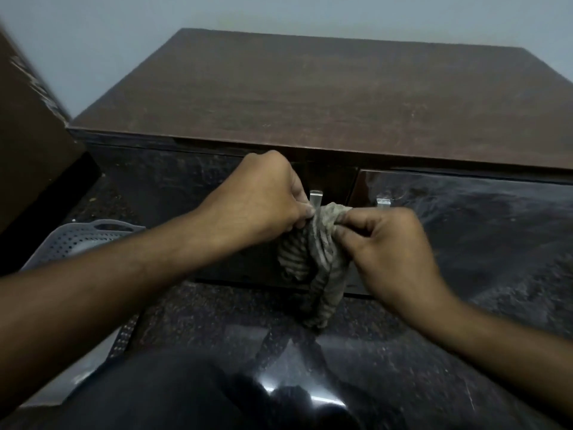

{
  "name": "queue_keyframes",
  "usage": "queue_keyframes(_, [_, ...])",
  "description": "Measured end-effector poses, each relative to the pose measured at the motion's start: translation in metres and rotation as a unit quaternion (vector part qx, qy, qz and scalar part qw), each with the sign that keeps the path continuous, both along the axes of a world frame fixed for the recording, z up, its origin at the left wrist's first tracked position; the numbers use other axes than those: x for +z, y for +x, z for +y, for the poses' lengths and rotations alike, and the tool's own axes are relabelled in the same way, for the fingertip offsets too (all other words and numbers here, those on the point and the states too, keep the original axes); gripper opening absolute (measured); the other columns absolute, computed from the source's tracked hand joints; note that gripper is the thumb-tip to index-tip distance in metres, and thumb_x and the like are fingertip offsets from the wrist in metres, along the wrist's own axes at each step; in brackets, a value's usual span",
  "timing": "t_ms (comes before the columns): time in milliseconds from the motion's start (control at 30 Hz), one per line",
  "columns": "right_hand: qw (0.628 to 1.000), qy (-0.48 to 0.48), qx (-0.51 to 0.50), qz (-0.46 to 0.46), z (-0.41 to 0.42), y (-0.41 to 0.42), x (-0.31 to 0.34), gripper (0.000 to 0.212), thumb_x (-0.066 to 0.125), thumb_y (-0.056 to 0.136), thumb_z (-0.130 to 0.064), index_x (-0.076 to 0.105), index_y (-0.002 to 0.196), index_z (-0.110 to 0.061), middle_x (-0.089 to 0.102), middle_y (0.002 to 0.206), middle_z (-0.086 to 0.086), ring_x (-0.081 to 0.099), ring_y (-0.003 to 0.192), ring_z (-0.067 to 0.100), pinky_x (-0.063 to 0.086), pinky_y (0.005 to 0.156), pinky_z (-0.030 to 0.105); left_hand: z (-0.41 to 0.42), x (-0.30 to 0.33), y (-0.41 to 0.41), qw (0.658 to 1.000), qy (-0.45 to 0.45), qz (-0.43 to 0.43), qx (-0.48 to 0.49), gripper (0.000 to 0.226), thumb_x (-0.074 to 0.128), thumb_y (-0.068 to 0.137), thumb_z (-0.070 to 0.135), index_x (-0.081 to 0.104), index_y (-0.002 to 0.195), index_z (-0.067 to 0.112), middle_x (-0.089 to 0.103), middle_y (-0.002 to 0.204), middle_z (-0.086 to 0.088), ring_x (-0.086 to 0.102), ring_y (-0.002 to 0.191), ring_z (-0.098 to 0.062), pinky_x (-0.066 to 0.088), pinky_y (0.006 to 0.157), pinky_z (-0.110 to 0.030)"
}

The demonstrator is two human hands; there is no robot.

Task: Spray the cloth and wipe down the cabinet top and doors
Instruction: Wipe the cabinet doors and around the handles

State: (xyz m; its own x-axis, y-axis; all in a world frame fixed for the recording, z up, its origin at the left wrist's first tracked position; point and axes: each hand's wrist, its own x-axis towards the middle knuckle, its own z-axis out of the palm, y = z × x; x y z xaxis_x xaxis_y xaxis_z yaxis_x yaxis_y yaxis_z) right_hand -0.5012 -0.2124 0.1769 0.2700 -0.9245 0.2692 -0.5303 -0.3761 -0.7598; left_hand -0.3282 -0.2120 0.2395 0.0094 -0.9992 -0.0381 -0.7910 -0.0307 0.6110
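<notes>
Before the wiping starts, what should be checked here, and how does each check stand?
1. Cloth held: ok, left hand and right hand both pinch it.
2. Cloth folded into a flat pad: not ok, it hangs bunched.
3. Cloth sprayed: cannot tell.
4. Spray bottle within reach: cannot tell, none in view.
5. Cabinet top free of objects: ok.
6. Doors shut: ok.

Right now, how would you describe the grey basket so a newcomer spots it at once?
Start at the dark wooden cabinet against the wall, then drop to the floor at its left front corner. There, partly hidden behind the person's left forearm, sits the grey basket. It alone is pale plastic, with perforated walls and a cut-out handle slot in its rim.
</notes>
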Motion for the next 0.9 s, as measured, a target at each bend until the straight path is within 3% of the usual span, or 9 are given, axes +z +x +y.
queue_keyframes(133, [0.997, 0.076, -0.021, -0.028, -0.017, 0.0, 0.028, 0.029, 0.073, 0.087, -0.012, 0.069, 0.058, -0.008, 0.059, 0.049, -0.008, 0.048, 0.048, -0.006, 0.042, 0.052, 0.025, -0.003, -0.003, -0.008, 0.995, 0.038, 0.047, 0.075, 0.024, 0.075, 0.082, 0.021, 0.074, 0.058, 0.016, 0.066, 0.048, 0.005, 0.055, 0.034, -0.001, 0.038, 0.036, -0.013])
queue_keyframes(200, [0.992, 0.095, -0.043, -0.076, -0.01, 0.014, 0.025, 0.031, 0.073, 0.087, -0.014, 0.068, 0.058, -0.003, 0.059, 0.049, 0.004, 0.048, 0.047, 0.003, 0.04, 0.048, 0.026, -0.002, -0.01, -0.008, 0.985, 0.059, 0.105, 0.124, 0.022, 0.072, 0.081, 0.017, 0.074, 0.059, 0.016, 0.066, 0.047, 0.002, 0.055, 0.034, -0.005, 0.042, 0.04, -0.018])
queue_keyframes(300, [0.982, 0.099, -0.099, -0.129, 0.004, 0.029, 0.014, 0.023, 0.072, 0.089, -0.017, 0.074, 0.068, -0.006, 0.071, 0.061, 0.004, 0.068, 0.059, 0.024, 0.055, 0.053, 0.038, 0.001, -0.021, -0.01, 0.954, 0.084, 0.219, 0.185, 0.023, 0.068, 0.082, 0.01, 0.076, 0.062, 0.017, 0.068, 0.053, -0.001, 0.057, 0.044, -0.012, 0.05, 0.051, -0.028])
queue_keyframes(367, [0.974, 0.106, -0.132, -0.148, 0.01, 0.034, 0.002, 0.023, 0.071, 0.09, -0.016, 0.073, 0.068, -0.009, 0.069, 0.06, 0.003, 0.065, 0.058, 0.019, 0.054, 0.054, 0.038, 0.002, -0.024, -0.01, 0.942, 0.082, 0.253, 0.203, 0.025, 0.069, 0.084, 0.011, 0.076, 0.062, 0.019, 0.068, 0.053, 0.002, 0.056, 0.045, -0.008, 0.047, 0.051, -0.026])
queue_keyframes(433, [0.971, 0.082, -0.161, -0.16, 0.015, 0.041, -0.009, 0.026, 0.068, 0.091, -0.013, 0.068, 0.065, -0.008, 0.063, 0.058, 0.0, 0.054, 0.054, 0.009, 0.047, 0.051, 0.028, 0.003, -0.024, -0.009, 0.941, 0.079, 0.259, 0.201, 0.023, 0.072, 0.086, 0.016, 0.075, 0.064, 0.02, 0.066, 0.051, 0.004, 0.056, 0.042, -0.005, 0.046, 0.05, -0.023])
queue_keyframes(533, [0.963, 0.031, -0.184, -0.195, 0.023, 0.054, -0.023, 0.033, 0.062, 0.09, -0.006, 0.055, 0.058, -0.006, 0.049, 0.06, -0.004, 0.044, 0.056, 0.007, 0.035, 0.051, 0.019, 0.006, -0.022, -0.011, 0.952, 0.058, 0.23, 0.195, 0.019, 0.075, 0.085, 0.025, 0.075, 0.066, 0.023, 0.066, 0.05, 0.005, 0.055, 0.038, -0.002, 0.044, 0.048, -0.019])
queue_keyframes(700, [0.943, 0.046, -0.168, -0.283, 0.018, 0.052, -0.031, 0.034, 0.062, 0.088, -0.008, 0.054, 0.055, -0.001, 0.048, 0.059, 0.0, 0.043, 0.055, 0.011, 0.037, 0.05, 0.028, 0.008, -0.016, -0.016, 0.965, 0.026, 0.176, 0.194, 0.016, 0.076, 0.084, 0.029, 0.075, 0.068, 0.025, 0.068, 0.052, 0.01, 0.06, 0.042, 0.003, 0.043, 0.045, -0.012])
queue_keyframes(833, [0.944, 0.075, -0.134, -0.293, 0.005, 0.041, -0.02, 0.026, 0.067, 0.09, -0.008, 0.068, 0.069, 0.006, 0.065, 0.069, 0.018, 0.062, 0.062, 0.035, 0.049, 0.051, 0.041, 0.004, -0.017, -0.013, 0.96, 0.028, 0.206, 0.19, 0.015, 0.075, 0.086, 0.023, 0.075, 0.071, 0.024, 0.071, 0.054, 0.001, 0.066, 0.046, -0.008, 0.052, 0.053, -0.023])
queue_keyframes(900, [0.955, 0.081, -0.113, -0.262, 0.007, 0.038, -0.018, 0.022, 0.068, 0.09, -0.012, 0.073, 0.073, -0.001, 0.069, 0.069, 0.01, 0.066, 0.063, 0.028, 0.053, 0.054, 0.038, 0.003, -0.017, -0.013, 0.957, 0.034, 0.211, 0.196, 0.014, 0.075, 0.085, 0.022, 0.075, 0.071, 0.023, 0.071, 0.055, 0.0, 0.069, 0.049, -0.011, 0.054, 0.056, -0.025])
